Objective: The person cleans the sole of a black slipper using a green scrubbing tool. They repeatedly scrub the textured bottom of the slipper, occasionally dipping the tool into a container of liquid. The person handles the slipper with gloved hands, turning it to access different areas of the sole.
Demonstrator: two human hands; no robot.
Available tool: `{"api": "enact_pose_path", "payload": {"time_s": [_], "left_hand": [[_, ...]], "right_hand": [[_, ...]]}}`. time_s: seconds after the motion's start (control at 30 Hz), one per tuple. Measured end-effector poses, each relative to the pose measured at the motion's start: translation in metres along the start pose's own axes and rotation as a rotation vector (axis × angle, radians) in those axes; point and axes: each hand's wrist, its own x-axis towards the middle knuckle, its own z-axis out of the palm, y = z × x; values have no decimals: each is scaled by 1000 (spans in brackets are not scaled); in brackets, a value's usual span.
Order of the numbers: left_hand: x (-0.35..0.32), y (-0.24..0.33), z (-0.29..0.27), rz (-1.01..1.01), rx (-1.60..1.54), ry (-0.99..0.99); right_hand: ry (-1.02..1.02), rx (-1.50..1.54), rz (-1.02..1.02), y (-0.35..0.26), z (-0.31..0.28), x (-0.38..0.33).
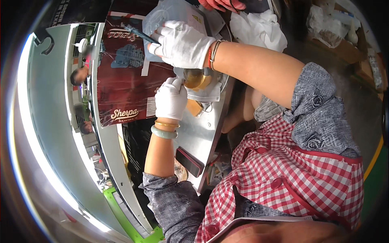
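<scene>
To my left, a maroon cardboard panel [121, 91] with white lettering and a blue picture stands along the metal worktop [194, 135]. A dark phone [189, 162] with a red edge lies near, at the worktop's near edge. Far to the right a heap of crumpled white cloth [259, 32] sits close to my right wrist, and farther right there is a bundle of clear plastic [326, 26]. Just right of my left fingertips is a rounded golden-brown thing [197, 81], partly covered; I can't tell what it is.

The blue strip [139, 33] is slim, mottled and darker toward its near end. Beyond it spreads pale, bluish see-through plastic [184, 12].

My right hand [180, 45], in a white glove, has its fingers narrowed on the near end of the blue strip, which juts out to the left and far, in front of the panel; the palm lies over the plastic. My left hand [172, 98], also white-gloved, is nearer, its fingers curled in; I cannot tell whether they grip anything.
</scene>
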Motion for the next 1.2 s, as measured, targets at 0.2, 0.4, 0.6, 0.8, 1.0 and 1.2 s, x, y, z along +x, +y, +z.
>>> {"api": "enact_pose_path", "payload": {"time_s": [0.2, 0.4, 0.6, 0.8, 1.0, 1.2], "left_hand": [[13, 2, -12, 138, 204, -158], [26, 6, -18, -60, 193, -365], [29, 1, -13, -170, 82, -403], [22, -9, -12, -231, -197, -320], [13, -7, -27, -56, -49, -291], [32, 0, -29, 57, 95, -413]], "right_hand": [[-10, -9, 11, -3, 2, 1], [-38, -55, -3, -4, 3, 1], [-75, -34, -4, -4, -3, 2], [-68, -46, -20, -2, -4, 2], [-71, -37, -29, -7, -3, 3], [-78, -61, -20, -3, -4, 2]]}}
